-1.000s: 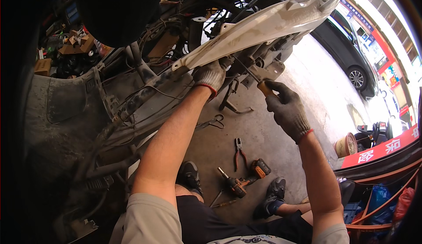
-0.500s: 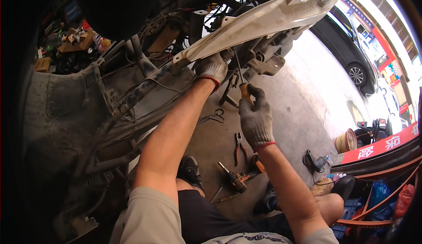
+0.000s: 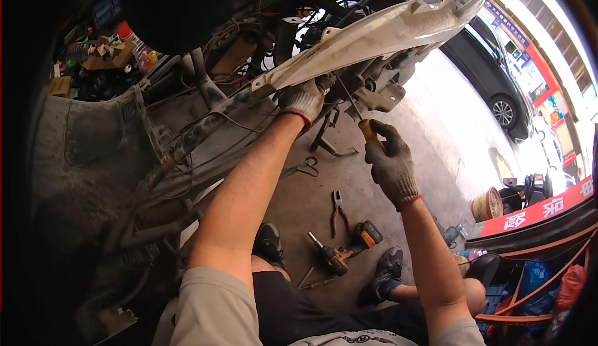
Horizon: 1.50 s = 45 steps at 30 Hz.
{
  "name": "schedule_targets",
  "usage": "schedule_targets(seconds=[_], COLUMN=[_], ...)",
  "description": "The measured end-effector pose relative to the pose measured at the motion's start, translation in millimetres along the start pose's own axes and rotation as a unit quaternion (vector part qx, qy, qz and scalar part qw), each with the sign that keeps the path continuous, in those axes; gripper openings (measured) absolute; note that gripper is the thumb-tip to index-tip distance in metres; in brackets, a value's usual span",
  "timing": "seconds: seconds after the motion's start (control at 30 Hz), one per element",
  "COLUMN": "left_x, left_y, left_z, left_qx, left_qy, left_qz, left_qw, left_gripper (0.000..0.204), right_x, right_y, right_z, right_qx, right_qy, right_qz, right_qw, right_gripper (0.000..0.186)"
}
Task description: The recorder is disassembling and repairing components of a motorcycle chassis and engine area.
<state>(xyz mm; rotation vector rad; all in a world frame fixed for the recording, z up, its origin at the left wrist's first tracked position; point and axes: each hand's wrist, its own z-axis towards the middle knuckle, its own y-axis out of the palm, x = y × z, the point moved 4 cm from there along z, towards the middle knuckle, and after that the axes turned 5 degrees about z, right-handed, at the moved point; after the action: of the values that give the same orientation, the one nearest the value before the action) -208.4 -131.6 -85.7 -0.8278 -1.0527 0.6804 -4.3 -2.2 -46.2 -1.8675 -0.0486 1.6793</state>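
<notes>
My right hand (image 3: 393, 166), in a grey-white work glove with a red cuff, is closed round the yellow handle of a screwdriver (image 3: 370, 133). Its thin shaft slants up and left beneath a dusty white body panel (image 3: 367, 44) of a partly stripped vehicle. Against the underside of that panel is my left hand (image 3: 301, 104), gloved the same way; its fingers are hidden by the panel and the parts around it. Beside the shaft hangs a metal bracket (image 3: 381, 97) with holes in it. Where the screwdriver's tip meets the vehicle is hard to make out.
Pliers with red handles (image 3: 337, 214) and an orange-black cordless power tool (image 3: 339, 259) lie on the floor between my feet. The vehicle's dark frame (image 3: 180, 140) and loose cables fill the left. A black car (image 3: 492, 78) stands far right, beyond a round tub (image 3: 488, 205).
My right hand has shifted right and slightly down with the screwdriver, and the shaft leans more to the side. The left hand stays under the panel.
</notes>
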Motion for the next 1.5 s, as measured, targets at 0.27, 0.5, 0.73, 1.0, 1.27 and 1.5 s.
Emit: schedule_targets(seconds=[0.27, 0.5, 0.73, 1.0, 1.27, 1.5], left_x=[1.9, 2.1, 2.4, 5.2, 1.8, 0.2], left_y=[0.2, -4.3, -2.1, -5.9, -3.9, -5.4], left_z=[-0.6, -5.1, -3.5, -3.3, -5.9, -4.1], left_qx=[0.007, 0.009, 0.008, 0.006, 0.107, 0.086], left_qy=[0.002, -0.015, -0.008, -0.008, 0.016, 0.001], left_qz=[0.003, -0.042, -0.049, -0.002, -0.057, -0.064], left_qw=[1.0, 0.999, 0.999, 1.0, 0.992, 0.994], left_gripper=[0.067, 0.067, 0.065, 0.066, 0.065, 0.064], right_x=[-6.6, -8.9, 10.4, 24.8, 23.9, 3.5], right_y=[-30.1, -40.4, -2.5, 51.6, 39.5, 6.7], right_z=[21.0, 34.8, 11.4, -5.6, -5.7, 0.0], right_qx=[-0.054, -0.098, 0.008, 0.093, 0.043, 0.03], right_qy=[-0.021, 0.006, 0.018, -0.025, 0.033, 0.009], right_qz=[0.01, 0.026, -0.022, 0.02, 0.153, -0.001], right_qw=[0.998, 0.995, 1.0, 0.995, 0.987, 0.999], right_gripper=[0.047, 0.047, 0.04, 0.041, 0.047, 0.047])
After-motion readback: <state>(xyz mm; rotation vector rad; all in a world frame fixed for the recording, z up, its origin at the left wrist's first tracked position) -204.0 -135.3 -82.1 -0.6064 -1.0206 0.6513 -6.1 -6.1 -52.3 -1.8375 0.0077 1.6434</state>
